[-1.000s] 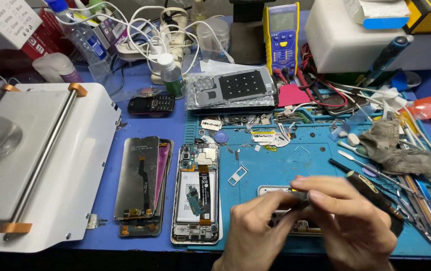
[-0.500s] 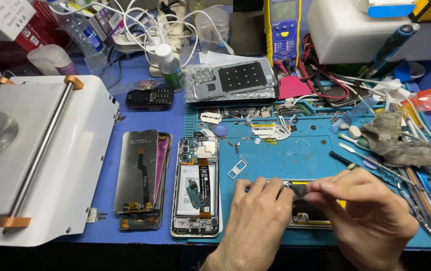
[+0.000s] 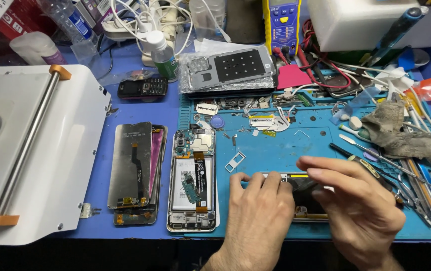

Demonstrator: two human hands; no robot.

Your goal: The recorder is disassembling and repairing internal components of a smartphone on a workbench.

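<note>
My left hand (image 3: 258, 216) lies palm down on the blue work mat (image 3: 286, 145), its fingertips pressing the near end of a phone body (image 3: 308, 211) with a yellow strip along its far edge. Just to the right, my right hand (image 3: 361, 200) arches over the same phone. Its thumb and fingers pinch a small dark piece (image 3: 303, 186) at the phone's top. Most of the phone is hidden under both hands.
An opened phone showing its battery (image 3: 193, 180) and stacked screen panels (image 3: 135, 170) lie left of my hands, beside a white machine (image 3: 34, 150). A SIM tray (image 3: 234, 161), screws, a grey cloth (image 3: 401, 133) and thin tools (image 3: 416, 185) crowd the mat. Behind are a back cover (image 3: 230, 70), a keypad phone (image 3: 142, 88) and a multimeter (image 3: 281, 25).
Both hands came down from holding a part together above the mat. The left hand now lies flat on the phone and the right hand has spread over it.
</note>
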